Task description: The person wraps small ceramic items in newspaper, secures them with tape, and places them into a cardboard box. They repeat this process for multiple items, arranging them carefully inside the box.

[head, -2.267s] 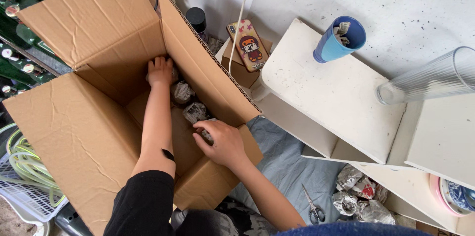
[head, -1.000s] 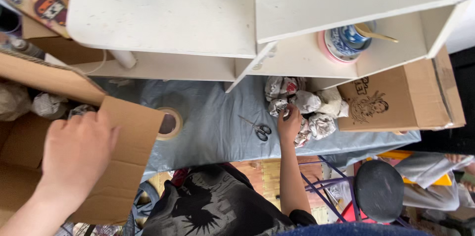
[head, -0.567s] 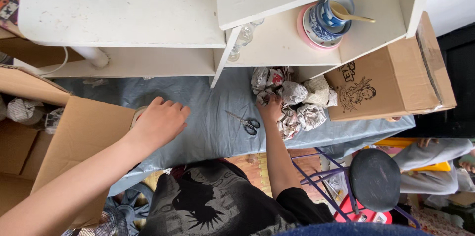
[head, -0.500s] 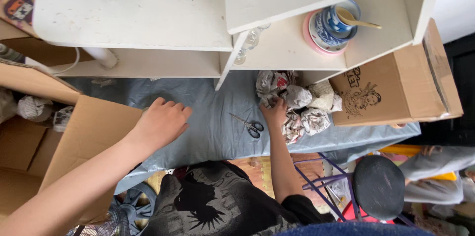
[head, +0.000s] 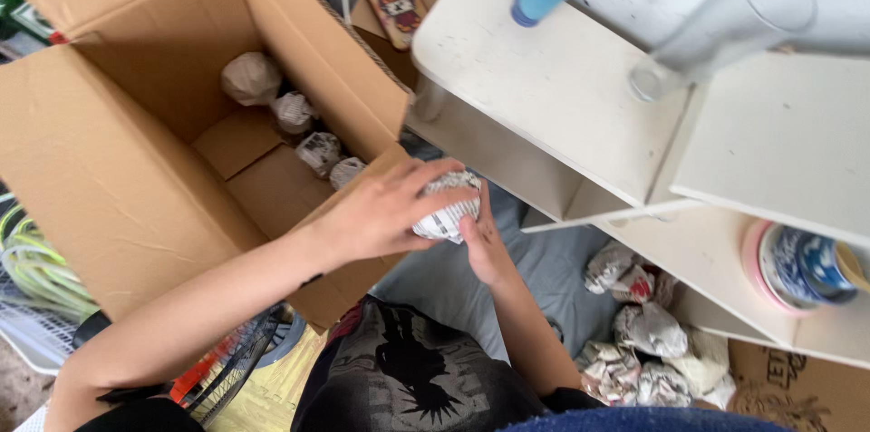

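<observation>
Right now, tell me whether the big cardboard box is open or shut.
Open. The cardboard box has its flaps folded up and outward, and four paper-wrapped bundles show lying on its bottom.

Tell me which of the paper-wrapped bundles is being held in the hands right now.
The newspaper-wrapped bundle at the box's front corner, cupped between the left hand and the right hand. The others lie untouched inside the cardboard box or piled under the shelf.
</observation>
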Tool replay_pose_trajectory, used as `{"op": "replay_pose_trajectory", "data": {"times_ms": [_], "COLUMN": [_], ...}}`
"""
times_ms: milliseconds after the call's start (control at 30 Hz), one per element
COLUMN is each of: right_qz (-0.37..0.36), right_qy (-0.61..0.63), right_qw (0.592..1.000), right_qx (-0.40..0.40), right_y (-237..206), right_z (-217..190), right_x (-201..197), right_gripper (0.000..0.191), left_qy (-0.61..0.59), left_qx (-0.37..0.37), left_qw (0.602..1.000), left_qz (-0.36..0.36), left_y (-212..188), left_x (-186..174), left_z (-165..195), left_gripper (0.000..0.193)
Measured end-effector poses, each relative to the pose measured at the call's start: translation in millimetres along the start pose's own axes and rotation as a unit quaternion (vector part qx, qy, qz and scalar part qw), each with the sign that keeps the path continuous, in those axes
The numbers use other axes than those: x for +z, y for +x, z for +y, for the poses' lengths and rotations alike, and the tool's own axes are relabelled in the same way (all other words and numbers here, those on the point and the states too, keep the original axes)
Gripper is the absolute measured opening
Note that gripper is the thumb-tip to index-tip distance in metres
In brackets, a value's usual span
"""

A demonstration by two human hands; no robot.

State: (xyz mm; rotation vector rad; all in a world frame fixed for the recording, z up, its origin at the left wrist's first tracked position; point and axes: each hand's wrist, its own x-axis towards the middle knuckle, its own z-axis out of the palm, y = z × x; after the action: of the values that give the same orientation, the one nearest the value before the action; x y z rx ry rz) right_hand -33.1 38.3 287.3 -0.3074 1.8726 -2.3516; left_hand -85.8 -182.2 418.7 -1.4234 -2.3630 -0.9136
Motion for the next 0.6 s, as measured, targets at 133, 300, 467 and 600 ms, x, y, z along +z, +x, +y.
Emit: {"op": "replay_pose_trajectory", "data": {"times_ms": [133,300,467,600], "right_qz": [-0.107,-0.141,-0.089,-0.09], "right_qy": [-0.421,-0.55,-0.538,-0.537], "right_qw": [0.887,0.787,0.798,0.801], "right_qx": [-0.156,-0.241,-0.256,-0.249], "right_y": [54.2,61.2,53.0,47.5], "right_z": [-24.5,-10.6,11.8,16.0], "right_x": [44.5,76.3,68.3,63.9], "right_gripper": [0.081,0.078,0.074,0.074], "left_qy": [-0.006,0.22,0.185,0.048], "left_qx": [-0.176,-0.394,-0.49,-0.51], "left_qw": [0.984,0.846,0.66,0.571], "left_qz": [0.021,-0.283,-0.538,-0.641], "left_y": [-26.5,-56.5,-67.7,-93.1], "left_x": [-65.9,-64.2,62.6,144.8], "left_z": [-63.4,-147.5,-216.0,-243.7], "left_gripper": [0.092,0.086,0.072,0.075]}}
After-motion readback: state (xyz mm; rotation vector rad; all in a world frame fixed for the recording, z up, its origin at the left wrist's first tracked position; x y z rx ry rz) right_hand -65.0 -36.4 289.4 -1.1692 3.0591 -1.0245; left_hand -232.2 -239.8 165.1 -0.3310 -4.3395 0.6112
